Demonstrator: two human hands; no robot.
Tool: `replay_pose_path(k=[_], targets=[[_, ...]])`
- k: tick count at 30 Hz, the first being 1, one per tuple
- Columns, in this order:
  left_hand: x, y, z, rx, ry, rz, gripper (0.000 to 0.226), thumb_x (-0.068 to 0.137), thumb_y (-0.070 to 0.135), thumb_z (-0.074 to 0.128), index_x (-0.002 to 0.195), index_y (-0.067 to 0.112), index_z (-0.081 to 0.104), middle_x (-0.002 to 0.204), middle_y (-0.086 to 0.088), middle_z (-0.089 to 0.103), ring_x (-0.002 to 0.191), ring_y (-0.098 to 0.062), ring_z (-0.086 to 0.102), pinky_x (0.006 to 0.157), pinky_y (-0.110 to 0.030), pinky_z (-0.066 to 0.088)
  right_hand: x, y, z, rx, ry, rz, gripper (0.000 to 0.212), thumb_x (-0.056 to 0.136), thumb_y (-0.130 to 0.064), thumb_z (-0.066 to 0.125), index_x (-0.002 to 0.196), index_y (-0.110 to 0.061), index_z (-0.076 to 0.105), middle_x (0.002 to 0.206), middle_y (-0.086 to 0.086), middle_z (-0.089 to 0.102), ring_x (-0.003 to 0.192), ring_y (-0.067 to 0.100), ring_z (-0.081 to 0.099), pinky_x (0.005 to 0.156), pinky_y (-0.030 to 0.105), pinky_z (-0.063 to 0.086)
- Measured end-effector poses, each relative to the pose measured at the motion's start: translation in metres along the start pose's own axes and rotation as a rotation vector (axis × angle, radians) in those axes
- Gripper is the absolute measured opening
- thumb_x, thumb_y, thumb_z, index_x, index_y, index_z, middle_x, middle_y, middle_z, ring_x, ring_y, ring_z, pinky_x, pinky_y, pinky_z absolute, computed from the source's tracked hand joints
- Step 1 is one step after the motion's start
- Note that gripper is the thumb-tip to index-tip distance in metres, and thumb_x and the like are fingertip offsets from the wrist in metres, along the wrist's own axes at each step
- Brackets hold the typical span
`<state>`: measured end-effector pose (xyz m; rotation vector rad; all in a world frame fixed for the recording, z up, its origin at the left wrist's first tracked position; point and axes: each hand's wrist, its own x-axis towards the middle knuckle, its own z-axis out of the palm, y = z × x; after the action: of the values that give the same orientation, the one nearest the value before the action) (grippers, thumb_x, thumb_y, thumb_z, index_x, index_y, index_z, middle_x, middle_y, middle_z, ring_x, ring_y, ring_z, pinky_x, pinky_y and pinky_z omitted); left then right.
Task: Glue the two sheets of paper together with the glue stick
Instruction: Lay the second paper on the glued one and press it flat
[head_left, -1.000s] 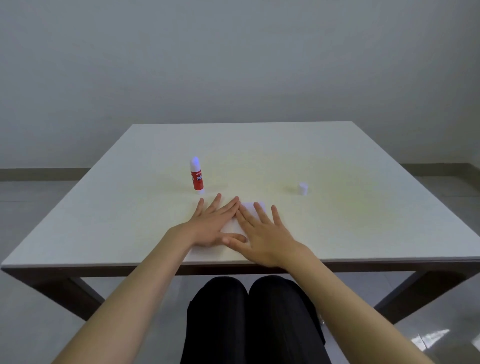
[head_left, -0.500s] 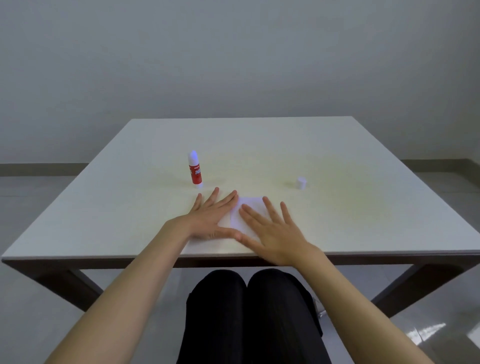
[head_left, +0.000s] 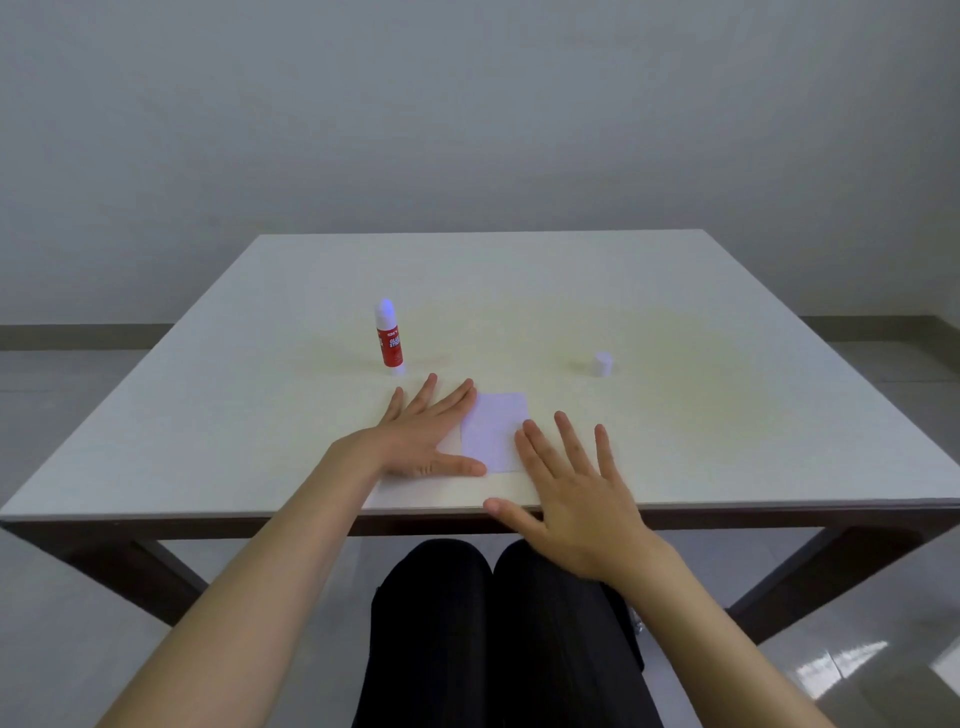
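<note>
White paper (head_left: 496, 431) lying flat near the table's (head_left: 727, 415) front edge, part under the left hand (head_left: 423, 441), spread open and pressing; right hand (head_left: 576, 499) open, empty, fingertips at the paper's right edge. Pressing step judged nearly done. Uncapped glue stick (head_left: 388, 338) upright behind the left hand; cap (head_left: 602, 363) well right, next recapping.

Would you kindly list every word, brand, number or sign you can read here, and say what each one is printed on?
"GLUE STICK": white letters running up the red label of the glue stick.
Small white brand mark at the top of that red label: too blurred to read.
Paper, cap and table: no text visible.
</note>
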<state>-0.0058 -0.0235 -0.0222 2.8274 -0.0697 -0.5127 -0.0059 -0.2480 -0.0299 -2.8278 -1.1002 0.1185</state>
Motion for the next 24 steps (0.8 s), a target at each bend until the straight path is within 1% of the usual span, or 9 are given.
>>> replay_pose_path(k=[3, 7, 10, 12, 14, 16, 20, 22, 24], targets=[[-0.001, 0.0, -0.001, -0.004, -0.003, 0.001, 0.104, 0.078, 0.073, 0.044, 0.147, 0.029, -0.02, 0.155, 0.018, -0.025, 0.14, -0.015, -0.033, 0.115, -0.048, -0.019, -0.009, -0.009, 0.006, -0.017, 0.026, -0.066, 0.102, 0.068, -0.083, -0.013, 0.152, -0.025, -0.005, 0.161, -0.011, -0.009, 0.143, 0.019, -0.029, 0.112, 0.049, -0.026], [-0.001, 0.001, -0.003, 0.003, -0.035, -0.003, 0.103, 0.079, 0.072, 0.044, 0.147, 0.029, -0.021, 0.155, 0.018, -0.027, 0.139, -0.016, -0.035, 0.115, -0.048, -0.019, -0.001, 0.01, -0.004, -0.011, 0.024, 0.049, 0.103, 0.063, -0.08, -0.017, 0.152, -0.03, -0.002, 0.16, -0.018, -0.005, 0.143, 0.02, -0.028, 0.11, 0.052, -0.026], [-0.001, 0.002, -0.005, 0.004, -0.054, -0.008, 0.105, 0.078, 0.072, 0.044, 0.146, 0.029, -0.023, 0.154, 0.018, -0.029, 0.139, -0.016, -0.036, 0.115, -0.049, -0.02, 0.002, 0.004, -0.004, -0.019, 0.051, 0.056, 0.104, 0.065, -0.08, -0.017, 0.152, -0.026, -0.002, 0.16, -0.015, -0.007, 0.143, 0.021, -0.029, 0.109, 0.053, -0.028], [0.0, 0.003, -0.005, 0.008, -0.059, -0.012, 0.106, 0.077, 0.073, 0.045, 0.146, 0.029, -0.023, 0.154, 0.018, -0.029, 0.139, -0.016, -0.035, 0.115, -0.049, -0.02, 0.003, -0.008, -0.001, 0.025, 0.069, -0.007, 0.101, 0.067, -0.082, -0.015, 0.152, -0.027, -0.005, 0.16, -0.016, -0.012, 0.141, 0.019, -0.034, 0.108, 0.052, -0.03], [0.0, 0.004, -0.005, 0.015, -0.054, -0.019, 0.107, 0.077, 0.074, 0.044, 0.146, 0.029, -0.023, 0.154, 0.019, -0.028, 0.14, -0.017, -0.034, 0.115, -0.05, -0.019, 0.007, -0.017, 0.003, 0.084, 0.044, -0.098, 0.098, 0.069, -0.083, -0.012, 0.151, -0.03, -0.006, 0.159, -0.018, -0.012, 0.138, 0.015, -0.038, 0.106, 0.05, -0.033], [0.0, 0.004, -0.004, 0.007, -0.057, -0.019, 0.107, 0.077, 0.074, 0.044, 0.146, 0.029, -0.023, 0.154, 0.019, -0.028, 0.14, -0.017, -0.034, 0.115, -0.049, -0.019, 0.014, -0.017, 0.005, 0.111, -0.002, -0.131, 0.093, 0.071, -0.082, -0.008, 0.151, -0.034, -0.005, 0.159, -0.02, -0.008, 0.139, 0.015, -0.036, 0.107, 0.051, -0.032], [0.0, 0.003, -0.005, 0.001, -0.063, -0.023, 0.108, 0.075, 0.076, 0.043, 0.146, 0.029, -0.023, 0.153, 0.019, -0.03, 0.139, -0.017, -0.036, 0.115, -0.05, -0.019, 0.036, 0.004, -0.003, 0.057, -0.069, 0.004, 0.077, 0.084, -0.072, 0.003, 0.151, -0.035, -0.004, 0.159, -0.021, -0.009, 0.144, 0.019, -0.027, 0.111, 0.055, -0.024], [-0.001, 0.004, -0.004, -0.004, -0.059, -0.024, 0.107, 0.076, 0.075, 0.043, 0.146, 0.029, -0.023, 0.153, 0.019, -0.03, 0.139, -0.017, -0.036, 0.115, -0.05, -0.02, 0.046, 0.009, -0.007, 0.024, -0.061, 0.077, 0.08, 0.084, -0.073, 0.004, 0.151, -0.03, -0.005, 0.16, -0.018, -0.009, 0.144, 0.021, -0.026, 0.11, 0.054, -0.025], [0.0, 0.004, -0.003, -0.001, -0.052, -0.01, 0.104, 0.078, 0.072, 0.044, 0.147, 0.029, -0.021, 0.153, 0.02, -0.029, 0.139, -0.017, -0.035, 0.114, -0.05, -0.02, 0.05, -0.002, -0.006, 0.014, -0.021, 0.04, 0.088, 0.077, -0.077, -0.001, 0.151, -0.029, -0.008, 0.159, -0.017, -0.011, 0.144, 0.024, -0.027, 0.108, 0.054, -0.027]])
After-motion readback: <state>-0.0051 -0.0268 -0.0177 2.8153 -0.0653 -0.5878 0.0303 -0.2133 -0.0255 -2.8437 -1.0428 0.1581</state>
